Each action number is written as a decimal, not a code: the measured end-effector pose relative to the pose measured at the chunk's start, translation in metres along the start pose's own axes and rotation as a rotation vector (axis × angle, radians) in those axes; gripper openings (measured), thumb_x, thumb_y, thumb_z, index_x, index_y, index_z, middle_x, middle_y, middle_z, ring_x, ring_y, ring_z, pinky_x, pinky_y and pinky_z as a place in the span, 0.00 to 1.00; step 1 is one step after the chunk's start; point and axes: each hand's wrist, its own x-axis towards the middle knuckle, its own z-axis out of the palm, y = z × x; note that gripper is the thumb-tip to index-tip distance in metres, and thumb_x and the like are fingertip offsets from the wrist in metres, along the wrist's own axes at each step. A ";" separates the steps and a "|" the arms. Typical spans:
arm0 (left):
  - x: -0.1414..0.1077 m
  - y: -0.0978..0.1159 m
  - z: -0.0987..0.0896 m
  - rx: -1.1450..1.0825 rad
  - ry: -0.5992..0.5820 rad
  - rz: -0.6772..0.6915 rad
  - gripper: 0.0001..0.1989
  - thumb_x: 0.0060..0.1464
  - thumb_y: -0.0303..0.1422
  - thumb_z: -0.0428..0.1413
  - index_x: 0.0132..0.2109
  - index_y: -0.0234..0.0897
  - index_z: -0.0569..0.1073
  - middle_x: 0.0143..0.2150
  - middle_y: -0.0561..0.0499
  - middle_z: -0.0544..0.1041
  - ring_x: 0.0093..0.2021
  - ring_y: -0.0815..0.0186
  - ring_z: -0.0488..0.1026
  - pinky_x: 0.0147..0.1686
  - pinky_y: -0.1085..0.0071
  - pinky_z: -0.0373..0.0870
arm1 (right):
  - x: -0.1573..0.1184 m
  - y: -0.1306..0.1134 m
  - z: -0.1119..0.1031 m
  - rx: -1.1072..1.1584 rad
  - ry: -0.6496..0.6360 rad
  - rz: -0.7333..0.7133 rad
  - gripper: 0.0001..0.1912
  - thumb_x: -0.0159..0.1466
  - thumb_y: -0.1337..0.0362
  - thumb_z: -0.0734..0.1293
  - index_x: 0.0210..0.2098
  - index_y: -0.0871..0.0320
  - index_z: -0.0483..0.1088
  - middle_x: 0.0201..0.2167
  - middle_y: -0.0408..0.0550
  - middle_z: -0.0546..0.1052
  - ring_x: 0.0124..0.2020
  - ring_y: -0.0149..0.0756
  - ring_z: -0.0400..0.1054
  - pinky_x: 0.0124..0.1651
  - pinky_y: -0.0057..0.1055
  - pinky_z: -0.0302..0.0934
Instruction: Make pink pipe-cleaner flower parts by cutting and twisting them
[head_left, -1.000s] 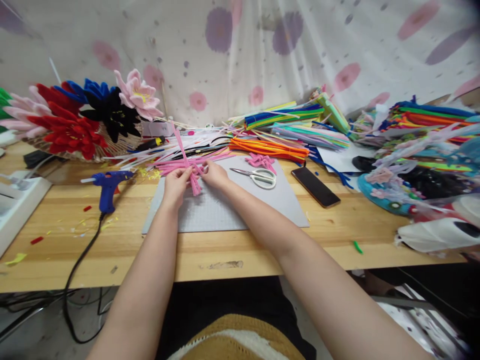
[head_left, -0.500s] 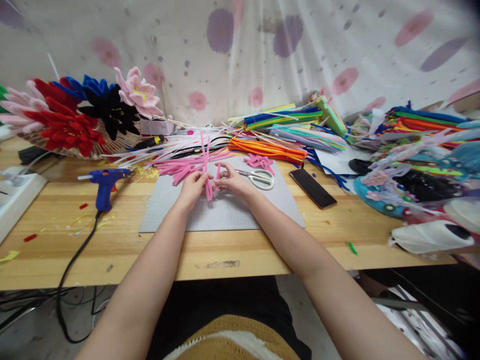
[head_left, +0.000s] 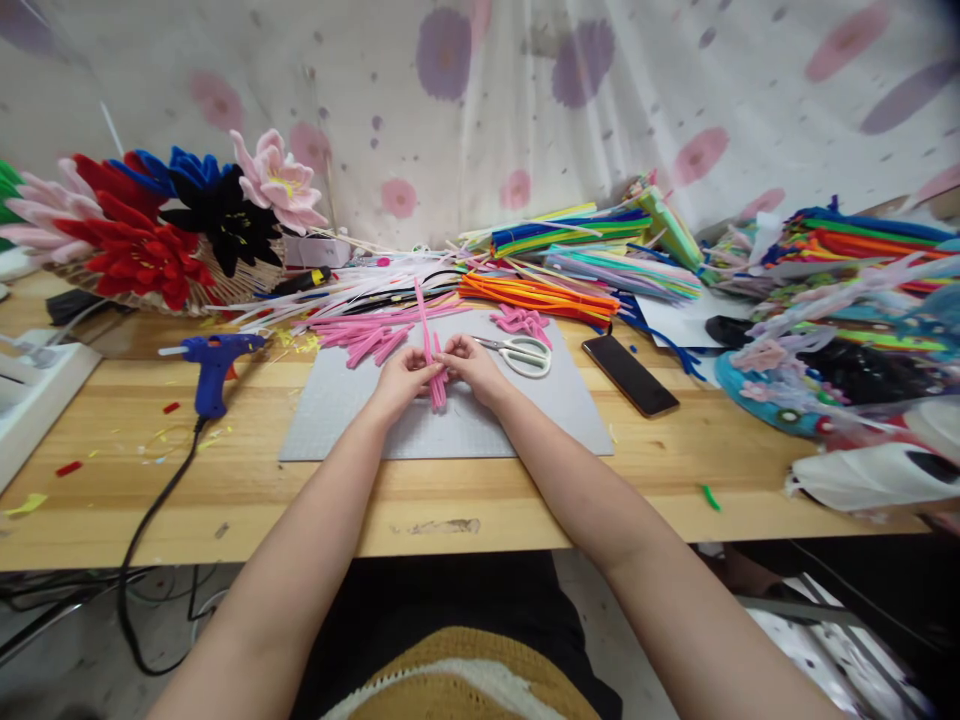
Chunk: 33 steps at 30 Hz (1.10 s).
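Pink pipe cleaners [head_left: 438,398] stand bunched between my two hands, above the grey cutting mat [head_left: 337,430]. My left hand [head_left: 407,378] pinches the bunch from the left. From the right, my right hand [head_left: 469,368] has its fingers closed on the same pink stems. One longer pink stem rises well above the fingers. Scissors [head_left: 525,356] with white handles lie on the mat just right of my right hand. Cut pink pipe cleaners [head_left: 367,335] are piled behind my left hand, and a folded pink clump [head_left: 521,320] rests behind the scissors.
A blue glue gun [head_left: 212,370] with a black cord stands on the left. Behind it are fuzzy flowers [head_left: 150,255]. A phone [head_left: 630,375] lies right of the mat. Orange pipe cleaners [head_left: 536,296] and other bundles line the back; a white roll [head_left: 862,475] sits at right.
My hands have come closer together around the pink pipe cleaners. The right fingers, spread before, have closed in, and the stems' lower ends are now gathered together.
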 end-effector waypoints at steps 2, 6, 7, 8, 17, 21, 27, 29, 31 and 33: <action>0.000 -0.001 0.001 0.016 0.004 -0.009 0.18 0.34 0.34 0.65 0.32 0.33 0.67 0.26 0.52 0.74 0.25 0.68 0.72 0.23 0.73 0.69 | 0.000 -0.001 0.000 0.026 0.027 0.000 0.21 0.43 0.60 0.73 0.27 0.58 0.57 0.18 0.33 0.67 0.18 0.22 0.62 0.22 0.20 0.56; 0.001 0.000 0.000 0.040 0.005 -0.038 0.17 0.36 0.32 0.64 0.34 0.34 0.66 0.25 0.51 0.75 0.24 0.67 0.73 0.21 0.74 0.67 | 0.000 -0.001 0.000 0.064 0.026 0.026 0.25 0.41 0.62 0.74 0.33 0.58 0.59 0.19 0.34 0.70 0.18 0.25 0.64 0.24 0.23 0.58; 0.001 0.001 -0.001 0.040 0.004 -0.036 0.17 0.36 0.32 0.64 0.34 0.34 0.67 0.25 0.51 0.75 0.24 0.67 0.73 0.21 0.74 0.67 | 0.000 -0.001 -0.001 0.067 0.015 0.033 0.25 0.41 0.63 0.73 0.35 0.58 0.59 0.20 0.34 0.71 0.18 0.25 0.65 0.25 0.23 0.59; 0.001 0.002 -0.002 0.038 -0.003 -0.035 0.17 0.36 0.32 0.64 0.35 0.34 0.67 0.25 0.51 0.75 0.24 0.67 0.73 0.20 0.74 0.67 | 0.000 -0.002 -0.002 0.069 0.007 0.039 0.24 0.42 0.64 0.73 0.36 0.58 0.60 0.20 0.35 0.71 0.19 0.25 0.65 0.25 0.23 0.59; -0.002 0.007 -0.010 0.061 -0.195 -0.144 0.18 0.37 0.31 0.65 0.37 0.33 0.70 0.25 0.50 0.76 0.21 0.69 0.71 0.21 0.73 0.69 | -0.001 -0.008 -0.018 0.027 -0.224 0.100 0.27 0.46 0.73 0.65 0.47 0.55 0.64 0.24 0.35 0.67 0.22 0.24 0.65 0.25 0.21 0.60; -0.001 0.005 -0.010 0.074 -0.240 -0.159 0.17 0.37 0.31 0.65 0.36 0.33 0.70 0.26 0.49 0.76 0.22 0.69 0.72 0.22 0.74 0.69 | -0.004 -0.008 -0.014 -0.091 -0.165 0.095 0.22 0.47 0.73 0.63 0.43 0.56 0.63 0.23 0.34 0.67 0.20 0.23 0.64 0.22 0.21 0.58; -0.001 0.004 -0.010 0.091 -0.237 -0.198 0.13 0.42 0.31 0.63 0.36 0.32 0.71 0.28 0.49 0.75 0.24 0.68 0.73 0.22 0.72 0.70 | 0.004 -0.008 -0.014 -0.061 0.102 0.051 0.08 0.51 0.70 0.59 0.32 0.56 0.58 0.18 0.34 0.65 0.18 0.26 0.64 0.23 0.23 0.60; -0.001 0.004 -0.010 0.076 -0.247 -0.209 0.12 0.43 0.31 0.62 0.37 0.32 0.71 0.27 0.49 0.75 0.24 0.68 0.73 0.22 0.73 0.70 | 0.008 -0.009 -0.021 -0.010 0.269 0.026 0.08 0.52 0.71 0.58 0.31 0.55 0.55 0.19 0.34 0.65 0.19 0.26 0.64 0.24 0.24 0.61; -0.002 0.004 -0.010 0.062 -0.270 -0.219 0.12 0.44 0.30 0.62 0.37 0.33 0.71 0.27 0.50 0.75 0.24 0.69 0.73 0.21 0.73 0.70 | 0.012 -0.010 -0.028 0.029 0.411 0.004 0.08 0.52 0.70 0.57 0.31 0.54 0.52 0.19 0.34 0.65 0.19 0.26 0.65 0.26 0.24 0.63; -0.002 0.004 -0.010 0.054 -0.293 -0.229 0.12 0.43 0.30 0.63 0.37 0.33 0.71 0.26 0.50 0.75 0.23 0.69 0.73 0.21 0.74 0.70 | 0.016 -0.009 -0.033 0.047 0.500 -0.020 0.09 0.53 0.70 0.57 0.32 0.54 0.52 0.20 0.34 0.65 0.19 0.26 0.65 0.26 0.25 0.63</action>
